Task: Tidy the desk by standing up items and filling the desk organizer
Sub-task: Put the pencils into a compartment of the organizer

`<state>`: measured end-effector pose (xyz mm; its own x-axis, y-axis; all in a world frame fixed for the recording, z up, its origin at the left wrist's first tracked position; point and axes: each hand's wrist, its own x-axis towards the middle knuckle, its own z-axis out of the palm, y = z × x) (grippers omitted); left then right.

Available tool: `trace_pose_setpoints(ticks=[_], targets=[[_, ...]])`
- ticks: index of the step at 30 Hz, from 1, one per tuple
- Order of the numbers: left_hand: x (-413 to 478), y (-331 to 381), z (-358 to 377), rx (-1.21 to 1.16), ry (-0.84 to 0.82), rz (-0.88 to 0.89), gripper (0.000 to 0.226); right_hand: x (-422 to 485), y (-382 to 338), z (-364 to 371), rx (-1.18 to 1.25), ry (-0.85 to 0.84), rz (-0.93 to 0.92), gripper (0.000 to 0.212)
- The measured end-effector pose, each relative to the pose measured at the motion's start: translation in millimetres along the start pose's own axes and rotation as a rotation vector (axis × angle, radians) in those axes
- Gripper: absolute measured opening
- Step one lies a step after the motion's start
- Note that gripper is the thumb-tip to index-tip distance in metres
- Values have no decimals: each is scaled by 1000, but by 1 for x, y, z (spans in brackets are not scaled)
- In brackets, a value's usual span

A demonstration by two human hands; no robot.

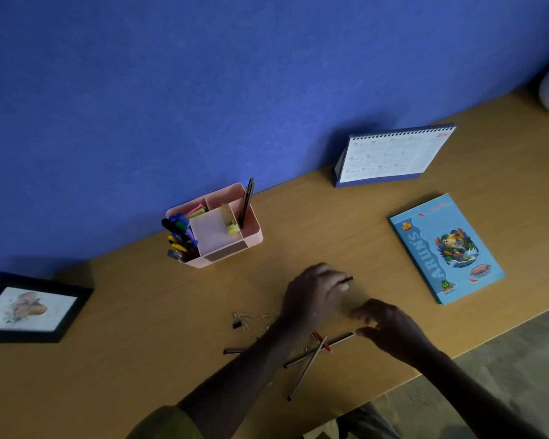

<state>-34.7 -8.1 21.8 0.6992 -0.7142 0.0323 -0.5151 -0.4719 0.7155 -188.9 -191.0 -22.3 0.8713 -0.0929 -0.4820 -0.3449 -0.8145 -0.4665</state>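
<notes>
Head camera looks down on loose pencils (317, 353) crossed in a heap near the desk's (140, 359) front edge, with paper clips and a binder clip (239, 321) just left of them. The left hand (314, 293) is curled round a dark pencil, its tip poking out past the fingers. The right hand (390, 327) hovers loose-fingered by a pencil's end, gripping nothing. They look light, stiff and thin, likely to roll, so pinch mid-shaft. The pink organizer (251, 239) stands near the wall, pens and two pencils already in it. Calendar (393, 156) upright, picture frame (29, 308) and notebook (444, 248) lying flat
</notes>
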Motion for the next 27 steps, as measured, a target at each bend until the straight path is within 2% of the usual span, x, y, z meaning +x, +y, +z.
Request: trace_pose_setpoints(ticks=[4, 7, 13, 18, 22, 27], targets=[[13, 0, -38, -107, 204, -55, 25, -3, -11, 8, -131, -68, -91, 42], [19, 3, -70, -158, 360, -71, 24, -3, -13, 13, -201, -59, -116, 41], [33, 6, -136, -300, 639, -181, 18, -2, -13, 17, -211, -35, -128, 30], [50, -12, -181, -314, 805, -254, 20, -2, -13, 18, -249, -34, -136, 25], [58, -30, -195, -209, 823, -235, 15, -2, -11, 22, -261, -22, -140, 26], [63, -54, -188, -25, 695, -217, 15, -3, -8, 24, -271, -8, -130, 27]])
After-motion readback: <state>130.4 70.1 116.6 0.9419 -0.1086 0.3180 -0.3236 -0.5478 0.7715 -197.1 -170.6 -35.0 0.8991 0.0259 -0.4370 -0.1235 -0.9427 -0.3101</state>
